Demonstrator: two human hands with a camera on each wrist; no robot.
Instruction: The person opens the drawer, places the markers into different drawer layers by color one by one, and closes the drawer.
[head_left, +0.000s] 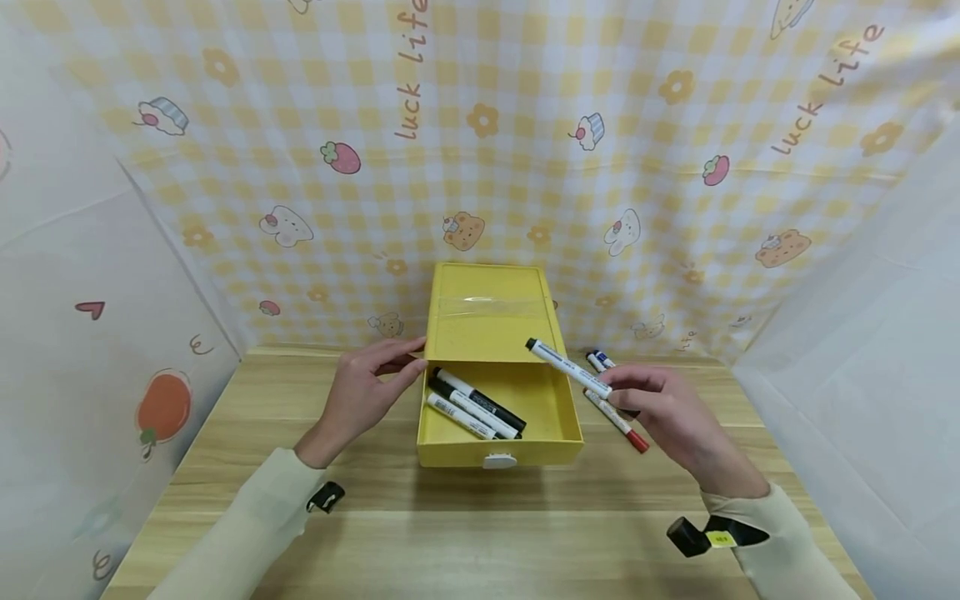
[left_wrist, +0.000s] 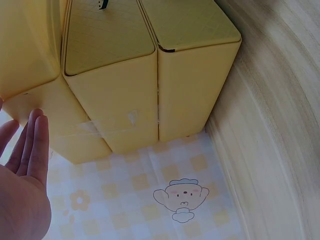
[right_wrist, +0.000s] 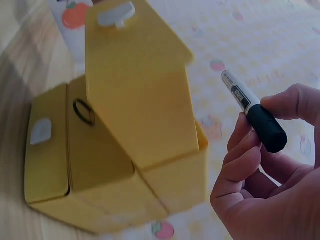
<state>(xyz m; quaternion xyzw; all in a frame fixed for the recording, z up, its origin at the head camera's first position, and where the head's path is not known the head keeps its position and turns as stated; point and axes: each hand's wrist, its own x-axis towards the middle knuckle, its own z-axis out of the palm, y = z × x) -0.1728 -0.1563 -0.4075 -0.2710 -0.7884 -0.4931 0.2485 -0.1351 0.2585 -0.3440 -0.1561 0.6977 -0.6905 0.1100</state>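
Observation:
My right hand (head_left: 675,425) pinches a white marker (head_left: 570,367) between thumb and fingers, above the right front of a yellow drawer unit (head_left: 487,329). In the right wrist view, the thumb and fingers are at the marker's black cap (right_wrist: 267,127), and its white barrel (right_wrist: 232,82) points away. The top drawer (head_left: 551,408) is pulled out, with three black-and-white markers (head_left: 461,417) lying inside. My left hand (head_left: 360,392) has its fingers extended at the unit's left side, fingertips (left_wrist: 37,120) right at the yellow wall.
Right of the drawer unit, a red-capped marker (head_left: 617,421) and a blue-ended marker (head_left: 602,360) lie on the wooden table (head_left: 360,533). A checked cloth (head_left: 480,183) hangs behind. The lower drawers (right_wrist: 47,150) are closed; the open one has a white handle (head_left: 500,461).

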